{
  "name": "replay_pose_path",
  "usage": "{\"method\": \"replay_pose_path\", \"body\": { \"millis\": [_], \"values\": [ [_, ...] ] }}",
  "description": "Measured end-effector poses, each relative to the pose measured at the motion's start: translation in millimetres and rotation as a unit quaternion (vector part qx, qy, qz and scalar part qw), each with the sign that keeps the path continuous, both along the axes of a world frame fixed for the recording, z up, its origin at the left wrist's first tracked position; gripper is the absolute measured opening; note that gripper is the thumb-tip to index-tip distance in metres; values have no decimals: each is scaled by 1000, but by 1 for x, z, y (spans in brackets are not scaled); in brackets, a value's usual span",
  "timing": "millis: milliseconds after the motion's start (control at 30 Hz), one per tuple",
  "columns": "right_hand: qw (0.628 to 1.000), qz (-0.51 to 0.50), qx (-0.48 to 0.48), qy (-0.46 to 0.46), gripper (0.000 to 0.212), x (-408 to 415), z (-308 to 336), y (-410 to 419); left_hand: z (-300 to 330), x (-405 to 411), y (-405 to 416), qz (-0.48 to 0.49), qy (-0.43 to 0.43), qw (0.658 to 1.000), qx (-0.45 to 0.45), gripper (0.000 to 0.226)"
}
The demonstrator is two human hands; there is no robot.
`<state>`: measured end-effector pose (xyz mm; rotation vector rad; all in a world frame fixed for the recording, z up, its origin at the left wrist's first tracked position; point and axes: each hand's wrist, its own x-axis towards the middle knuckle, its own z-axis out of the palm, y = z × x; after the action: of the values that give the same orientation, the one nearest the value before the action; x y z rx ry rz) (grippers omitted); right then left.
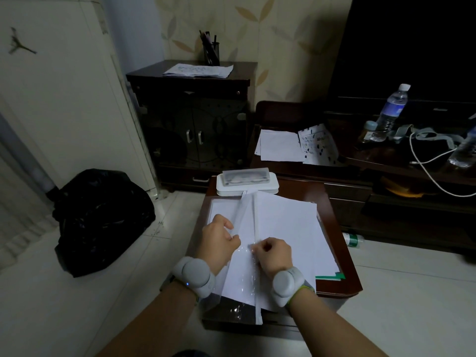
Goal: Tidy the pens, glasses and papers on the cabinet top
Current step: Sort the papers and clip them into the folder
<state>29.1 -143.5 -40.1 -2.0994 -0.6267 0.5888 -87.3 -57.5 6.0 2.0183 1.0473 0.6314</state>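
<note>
The fingers [253, 249] of the right hand [274, 255] are curled, pinching the zip strip of a clear plastic folder [244, 276]. The left hand [220, 239] has its fingers bent onto the folder's edge just beside, holding it down. White papers [288, 228] lie inside and under the folder on a small brown bench [342, 284]. A glasses case [246, 177] rests on a white box [247, 188] at the far edge. The step looks like sealing the papers in; next, the zip likely needs drawing along while the left hand steadies the folder.
</note>
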Motion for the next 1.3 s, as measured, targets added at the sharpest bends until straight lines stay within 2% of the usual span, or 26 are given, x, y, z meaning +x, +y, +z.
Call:
{"method": "replay_pose_path", "body": {
  "millis": [33,67,133,200,300,367,433,533,733,800,900,1033,1300],
  "values": [
    [999,-42,-9,-29,11,6,1,-5,0,0,0,-6,12,1000,4,17],
    [993,-92,-33,-71,22,14,3,-10,-1,1,0,-13,19,1000,13,27],
    [965,-182,-121,-143,51,29,5,-22,-4,0,-1,-24,21,999,28,31],
    [946,-224,-189,-135,72,39,8,-28,-9,-1,-3,-27,26,999,27,24],
    [948,-221,-210,-93,80,47,9,-31,-17,2,-7,-25,10,1000,-3,16],
    [952,-216,-202,-84,78,50,10,-31,-16,3,-10,-17,7,1000,-9,12],
    [956,-204,-195,-82,71,52,10,-31,-17,4,-11,-23,-3,1000,-6,22],
    [962,-186,-180,-91,60,50,7,-32,-15,2,-12,-19,-3,1000,-10,25],
    [944,-143,-204,-215,52,42,2,-36,-14,1,-12,-12,-28,999,-45,35],
    [940,-143,-202,-234,52,41,2,-36,-14,2,-13,-10,-33,998,-45,28],
    [952,-150,-169,-208,53,42,3,-37,-13,2,-13,-8,-42,998,-40,20],
    [974,-139,-130,-126,30,43,4,-38,-14,3,-12,2,-36,999,-41,18],
    [975,-75,-118,-174,29,46,13,-45,-16,0,-10,-6,-7,1000,-25,12]
  ]
}}
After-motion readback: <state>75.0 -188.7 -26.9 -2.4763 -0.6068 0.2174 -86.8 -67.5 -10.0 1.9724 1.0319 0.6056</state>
